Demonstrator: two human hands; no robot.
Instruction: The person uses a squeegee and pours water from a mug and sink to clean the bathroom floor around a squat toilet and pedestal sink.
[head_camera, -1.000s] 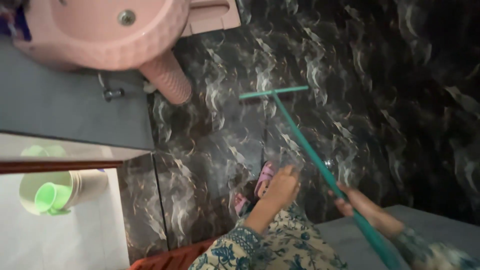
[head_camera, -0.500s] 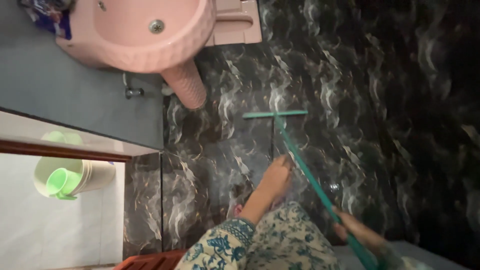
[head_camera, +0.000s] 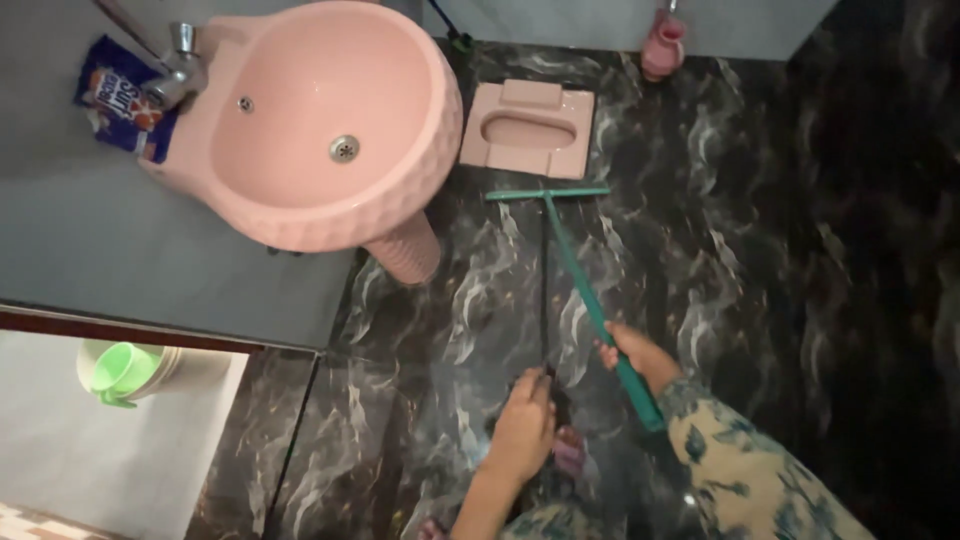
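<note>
My right hand (head_camera: 637, 356) grips the upper part of a green floor squeegee's handle (head_camera: 590, 300). Its handle slants up and left to the green blade (head_camera: 548, 193), which lies flat on the dark marbled floor (head_camera: 760, 250) just in front of a pink floor-level toilet pan (head_camera: 528, 128). The patterned sleeve (head_camera: 750, 470) of my right arm fills the lower right. Below the handle, a bare foot (head_camera: 520, 432) stands next to a pink slipper (head_camera: 570, 450). My left hand does not show.
A pink pedestal washbasin (head_camera: 330, 130) with a metal tap (head_camera: 178, 70) juts from the grey wall at upper left. A blue packet (head_camera: 115, 95) sits behind it. A green mug in a pale bucket (head_camera: 125, 368) stands lower left. A pink jug (head_camera: 664, 45) stands by the far wall.
The view has swung so the basin and toilet pan show fully. The squeegee blade now lies farther forward, close to the pan, and my right hand sits higher in view.
</note>
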